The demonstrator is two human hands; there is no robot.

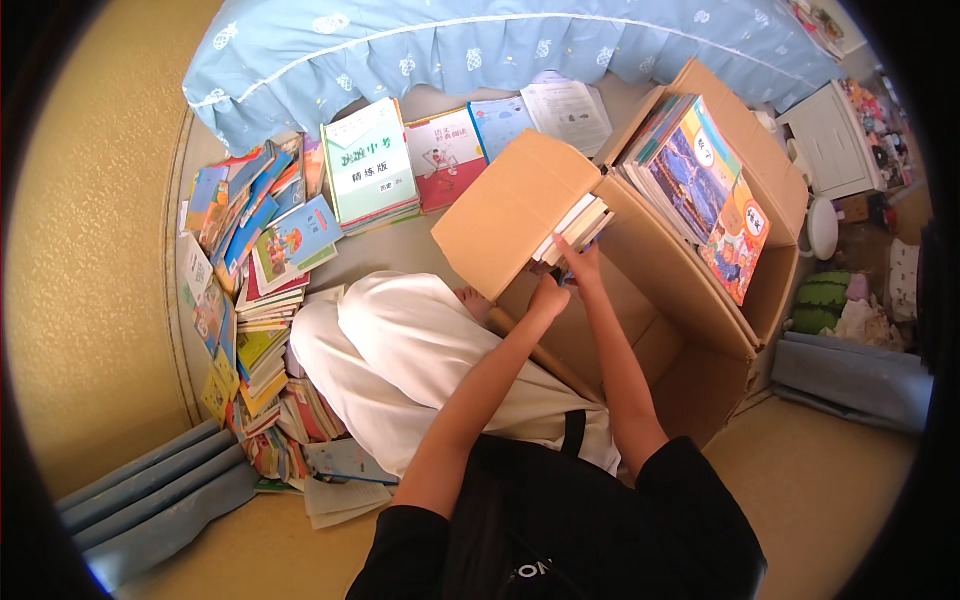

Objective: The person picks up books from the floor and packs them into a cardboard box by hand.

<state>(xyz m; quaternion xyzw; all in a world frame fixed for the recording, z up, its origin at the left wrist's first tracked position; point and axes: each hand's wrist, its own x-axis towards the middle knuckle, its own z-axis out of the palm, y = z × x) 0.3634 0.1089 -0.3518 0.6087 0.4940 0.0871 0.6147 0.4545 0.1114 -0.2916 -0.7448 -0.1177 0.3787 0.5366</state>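
Note:
An open brown cardboard box (690,370) stands before me, its near-left flap (520,200) folded outward. Just inside the flap is a small stack of books (580,226), pale page edges showing. My right hand (580,266) grips the stack's near end, with thumb and fingers against it. Close beside it, my left hand (547,297) is closed below the stack, by a small dark thing I cannot make out; its fingertips are hidden. Bright textbooks (705,180) lie stacked in the box's right part, their colourful covers facing up.
Piled books (265,330) line the wall at left. A green-and-white stack (370,165), a red book (443,160), a blue book (500,125) and white papers (567,118) lie along the blue bed skirt (450,50). My legs (410,350) in white trousers are left of the box.

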